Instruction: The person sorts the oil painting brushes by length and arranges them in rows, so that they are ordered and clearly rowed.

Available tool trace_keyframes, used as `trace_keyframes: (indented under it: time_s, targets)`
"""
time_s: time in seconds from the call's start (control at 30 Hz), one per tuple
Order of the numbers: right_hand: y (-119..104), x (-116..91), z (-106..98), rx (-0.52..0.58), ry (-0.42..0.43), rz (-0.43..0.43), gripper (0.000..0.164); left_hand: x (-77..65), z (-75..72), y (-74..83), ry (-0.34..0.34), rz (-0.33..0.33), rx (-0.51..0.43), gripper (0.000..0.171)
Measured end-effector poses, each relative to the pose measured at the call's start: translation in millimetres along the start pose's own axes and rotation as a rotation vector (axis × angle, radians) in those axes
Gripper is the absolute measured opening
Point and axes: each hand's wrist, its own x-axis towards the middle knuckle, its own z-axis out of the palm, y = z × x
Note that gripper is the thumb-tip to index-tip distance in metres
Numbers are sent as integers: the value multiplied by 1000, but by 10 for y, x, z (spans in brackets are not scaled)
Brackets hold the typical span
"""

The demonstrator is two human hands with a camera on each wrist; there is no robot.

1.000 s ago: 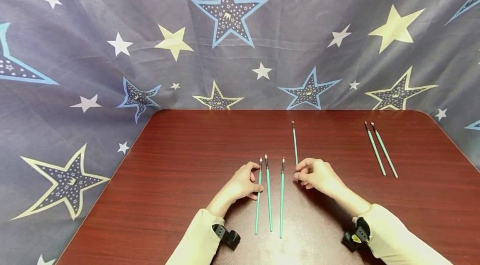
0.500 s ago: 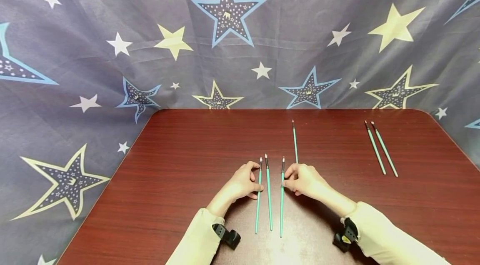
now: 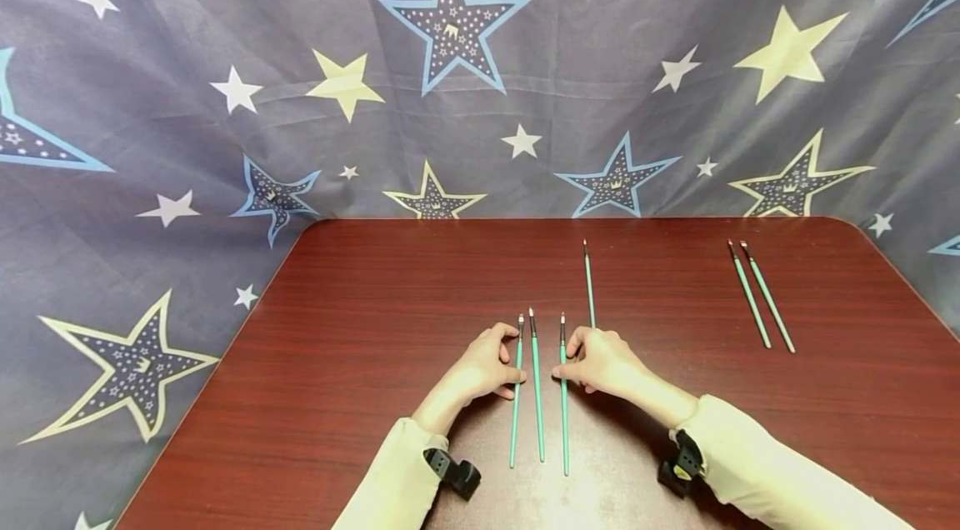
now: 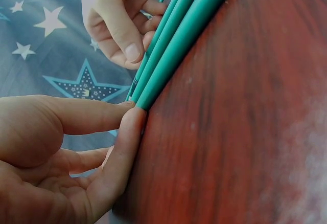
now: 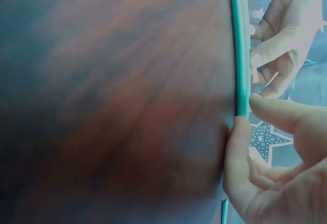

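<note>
Three teal-handled paintbrushes lie side by side at the table's middle, bristles pointing away. My left hand point(image 3: 480, 365) pinches the left paintbrush point(image 3: 514, 426) between thumb and index finger near its dark ferrule. Just beside it lies the middle paintbrush point(image 3: 538, 413), untouched. On the other side my right hand point(image 3: 606, 362) holds the right paintbrush point(image 3: 566, 430), thumb across the handle and index finger along its right side. In the right wrist view, thumb point(image 5: 278, 112) and index finger sit on either side of the teal handle point(image 5: 240, 70).
Beyond my right hand lies a thinner paintbrush point(image 3: 589, 284), its lower end hidden behind the hand. Two more paintbrushes, one point(image 3: 750, 301) beside another point(image 3: 769, 301), rest at the back right of the red-brown table point(image 3: 360, 288). A star-patterned curtain point(image 3: 555, 30) hangs behind.
My right hand has moved left from beside the thinner paintbrush to the right paintbrush and taken hold of it. That paintbrush's bristle end has shifted slightly left. My left hand stays put.
</note>
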Motion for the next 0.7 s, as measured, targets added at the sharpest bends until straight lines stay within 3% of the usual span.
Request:
trace_keyframes:
  time_s: [0.7]
  targets:
    - [-10,2,13,12,9,14,34,1,2,-13,0,12,-6,60]
